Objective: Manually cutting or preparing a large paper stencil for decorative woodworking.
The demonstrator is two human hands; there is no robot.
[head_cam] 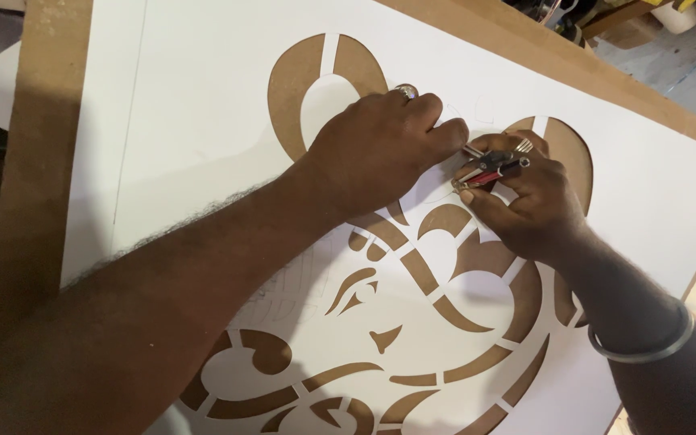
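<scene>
Brown board worktop [42, 161] carries a large white stencil sheet [203, 105], most of its curling shapes already cut through so the brown shows, while faint outlines near the hands look uncut. The right hand [529, 197] is closed around a red-and-silver cutting tool [489, 167] at the sheet's upper middle, and the left hand [380, 149] presses fingertips down just beside it. No containers show clearly.

A brown board [34, 161] serves as the work surface, its bare edge showing at left and along the top. Beyond its upper right corner lies a grey floor [686, 72] with cluttered wooden pieces [622, 24], dimly lit.
</scene>
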